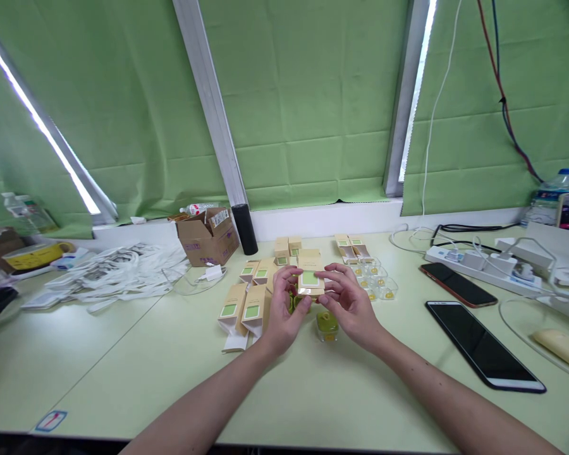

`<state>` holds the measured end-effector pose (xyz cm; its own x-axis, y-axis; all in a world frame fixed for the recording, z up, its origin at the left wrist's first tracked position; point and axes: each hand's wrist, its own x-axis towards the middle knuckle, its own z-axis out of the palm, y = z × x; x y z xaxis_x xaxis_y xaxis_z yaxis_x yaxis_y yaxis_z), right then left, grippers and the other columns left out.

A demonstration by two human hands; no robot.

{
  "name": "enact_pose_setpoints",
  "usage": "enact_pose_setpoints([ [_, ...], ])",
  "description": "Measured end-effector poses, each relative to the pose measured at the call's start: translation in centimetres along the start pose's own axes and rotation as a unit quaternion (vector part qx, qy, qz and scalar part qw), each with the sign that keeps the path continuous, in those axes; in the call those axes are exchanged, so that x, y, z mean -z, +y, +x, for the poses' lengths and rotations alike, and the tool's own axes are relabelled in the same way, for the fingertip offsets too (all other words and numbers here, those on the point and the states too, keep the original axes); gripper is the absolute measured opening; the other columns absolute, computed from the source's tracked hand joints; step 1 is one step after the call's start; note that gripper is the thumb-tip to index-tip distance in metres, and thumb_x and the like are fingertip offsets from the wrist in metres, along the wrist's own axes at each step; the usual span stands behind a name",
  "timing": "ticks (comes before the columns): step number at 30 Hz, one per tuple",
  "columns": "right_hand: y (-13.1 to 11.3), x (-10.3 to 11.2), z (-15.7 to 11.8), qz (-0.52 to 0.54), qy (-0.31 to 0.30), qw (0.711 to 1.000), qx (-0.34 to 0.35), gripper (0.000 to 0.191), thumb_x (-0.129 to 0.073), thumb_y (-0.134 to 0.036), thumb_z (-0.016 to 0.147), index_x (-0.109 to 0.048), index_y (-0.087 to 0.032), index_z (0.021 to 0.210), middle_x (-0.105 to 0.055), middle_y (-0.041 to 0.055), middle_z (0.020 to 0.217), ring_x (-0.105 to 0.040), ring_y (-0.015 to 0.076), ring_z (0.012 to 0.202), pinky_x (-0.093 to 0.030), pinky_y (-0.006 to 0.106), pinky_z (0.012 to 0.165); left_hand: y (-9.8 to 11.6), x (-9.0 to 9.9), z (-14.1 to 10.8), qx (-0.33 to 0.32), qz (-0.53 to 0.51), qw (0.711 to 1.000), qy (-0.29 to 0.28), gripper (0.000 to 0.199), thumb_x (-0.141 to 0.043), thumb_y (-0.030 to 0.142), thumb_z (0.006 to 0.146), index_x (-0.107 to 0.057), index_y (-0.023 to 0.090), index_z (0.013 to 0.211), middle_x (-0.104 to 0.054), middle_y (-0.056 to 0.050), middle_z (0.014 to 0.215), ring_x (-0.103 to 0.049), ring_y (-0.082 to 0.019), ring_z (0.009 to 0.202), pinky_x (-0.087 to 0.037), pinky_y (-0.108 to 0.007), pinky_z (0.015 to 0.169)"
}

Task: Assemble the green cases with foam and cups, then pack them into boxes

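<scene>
Between my two hands, above the table, is a small tan box [310,282] with a pale green label. My left hand [287,309] grips its left side with thumb and fingers. On the right side, my right hand [351,303] holds it the same way. Just below stands a small clear jar [327,325] with green contents, near my right thumb. More green shows behind my left fingers, partly hidden. To the left are several tan boxes [253,309] with green labels and open white flaps. Several clear glass jars [373,278] with yellow bits stand beyond my right hand.
A cardboard box [207,237] and a black cylinder [244,229] stand at the back. White straps [118,272] lie piled at left. At right are two phones [483,344], a power strip [483,268] with cables, and a beige oval case [563,347].
</scene>
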<state>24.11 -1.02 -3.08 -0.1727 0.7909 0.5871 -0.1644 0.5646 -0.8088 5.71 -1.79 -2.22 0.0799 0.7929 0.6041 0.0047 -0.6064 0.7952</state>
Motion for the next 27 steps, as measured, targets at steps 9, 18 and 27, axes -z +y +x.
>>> enact_pose_setpoints([
  [9, -0.1, -0.2, 0.1, 0.000, 0.015, 1.000, -0.001, 0.029, -0.072, -0.046, 0.101, -0.074, -0.036, 0.128, -0.043, 0.0070, 0.139, -0.072, 0.0143, 0.092, -0.066, 0.040, 0.093, -0.7, -0.4, 0.1, -0.044, 0.032, 0.998, 0.017, 0.038, -0.071, 0.045, 0.100, -0.057, 0.032, 0.134, -0.048, -0.010, 0.143, -0.057, -0.026, 0.128, -0.049, -0.045, 0.110],
  [18, 0.2, -0.2, 0.1, -0.021, 0.018, 1.000, 0.002, 0.026, -0.068, -0.045, 0.103, -0.075, -0.034, 0.126, -0.044, 0.0070, 0.138, -0.071, 0.0133, 0.086, -0.068, 0.039, 0.087, -0.9, -0.3, 0.0, -0.036, 0.066, 0.996, 0.039, 0.035, -0.070, 0.048, 0.100, -0.058, 0.028, 0.126, -0.046, -0.011, 0.142, -0.059, -0.025, 0.121, -0.052, -0.040, 0.098],
  [27, -0.3, 0.0, 0.0, -0.044, 0.008, 0.999, -0.001, 0.035, -0.067, -0.047, 0.104, -0.071, -0.039, 0.138, -0.035, 0.0087, 0.161, -0.072, 0.0224, 0.116, -0.061, 0.048, 0.112, -0.1, -0.1, -0.1, -0.070, 0.152, 0.986, 0.020, 0.044, -0.069, 0.039, 0.102, -0.057, 0.031, 0.143, -0.046, -0.013, 0.156, -0.042, -0.034, 0.152, -0.044, -0.051, 0.119],
])
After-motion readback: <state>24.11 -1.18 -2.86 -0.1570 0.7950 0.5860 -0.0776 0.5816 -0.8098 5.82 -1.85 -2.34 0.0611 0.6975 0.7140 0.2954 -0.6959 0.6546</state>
